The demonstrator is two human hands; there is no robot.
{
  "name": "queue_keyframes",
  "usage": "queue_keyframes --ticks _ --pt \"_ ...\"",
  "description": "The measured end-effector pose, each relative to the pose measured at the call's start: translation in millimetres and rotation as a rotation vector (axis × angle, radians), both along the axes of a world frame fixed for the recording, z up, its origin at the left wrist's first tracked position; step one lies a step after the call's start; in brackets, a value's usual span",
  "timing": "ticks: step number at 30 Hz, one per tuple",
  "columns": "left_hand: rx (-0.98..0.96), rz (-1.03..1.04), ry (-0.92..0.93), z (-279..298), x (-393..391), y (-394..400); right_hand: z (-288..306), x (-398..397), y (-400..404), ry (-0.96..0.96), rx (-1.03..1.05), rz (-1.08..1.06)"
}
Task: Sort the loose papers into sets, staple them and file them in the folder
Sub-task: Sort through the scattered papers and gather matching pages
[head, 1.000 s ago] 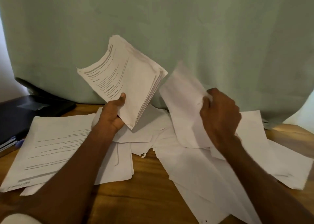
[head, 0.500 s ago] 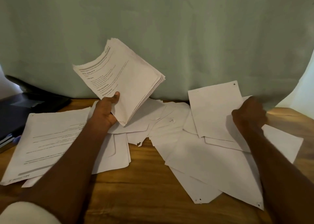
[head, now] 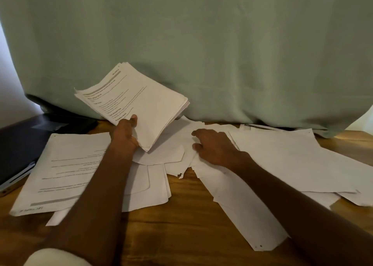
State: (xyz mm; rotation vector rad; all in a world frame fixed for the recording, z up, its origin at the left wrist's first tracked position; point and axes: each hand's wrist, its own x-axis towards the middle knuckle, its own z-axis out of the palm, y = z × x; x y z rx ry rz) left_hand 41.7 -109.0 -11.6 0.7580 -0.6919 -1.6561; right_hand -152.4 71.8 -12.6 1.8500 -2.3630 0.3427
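Observation:
My left hand (head: 125,136) grips the lower corner of a thick stack of printed papers (head: 139,104) and holds it tilted above the table. My right hand (head: 216,148) lies on the loose white sheets (head: 181,142) in the middle of the table. Its fingers are bent down onto a sheet, and whether they pinch it is hidden. A printed set (head: 66,169) lies flat at the left, under my left forearm. More blank-side sheets (head: 292,160) are spread out at the right. A dark folder (head: 18,144) lies at the left edge.
The wooden table (head: 181,225) shows bare wood near me. A pale green curtain (head: 201,54) hangs close behind the papers. A black object (head: 66,120) lies on the folder's far end, half under the curtain.
My right hand let go of the sheet that it held up, leaving it on the right pile, and moved left onto the middle sheets. My left hand lowered the stack slightly.

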Motion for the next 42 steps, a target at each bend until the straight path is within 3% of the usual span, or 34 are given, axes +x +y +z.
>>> queue_keyframes --ticks 3,14,18,23,27,30,34,39,42 --pt "0.017 0.048 0.046 0.3 2.4 -5.6 -15.1 -6.0 -10.1 -0.118 0.063 -0.029" --pt "-0.049 -0.099 0.041 10.1 -13.1 8.8 -17.9 -28.3 -3.5 -0.219 -0.318 0.004" --pt "-0.072 -0.112 0.012 10.1 -18.0 13.5 -19.6 -39.2 0.3 -0.268 -0.158 -0.002" --pt "-0.077 -0.129 0.009 9.1 -21.5 17.0 -21.4 -40.9 0.9 -0.232 -0.209 -0.039" --pt "-0.081 -0.141 0.027 9.6 -22.5 18.1 -5.3 -38.2 7.7 -0.588 -0.599 0.127" --pt "-0.127 -0.151 0.033 11.9 -23.8 16.4 19.0 -39.9 15.6 -0.767 -0.963 0.116" --pt "-0.148 -0.198 0.042 13.2 -26.8 18.1 36.3 -50.8 34.8 -0.641 -1.339 -0.018" --pt "-0.198 -0.241 0.034 10.7 -33.1 22.6 58.5 -82.7 65.8 -0.32 -1.508 -0.151" --pt "-0.182 -0.234 0.019 10.3 -33.7 22.7 65.3 -104.2 81.1 -0.217 -1.563 -0.345"
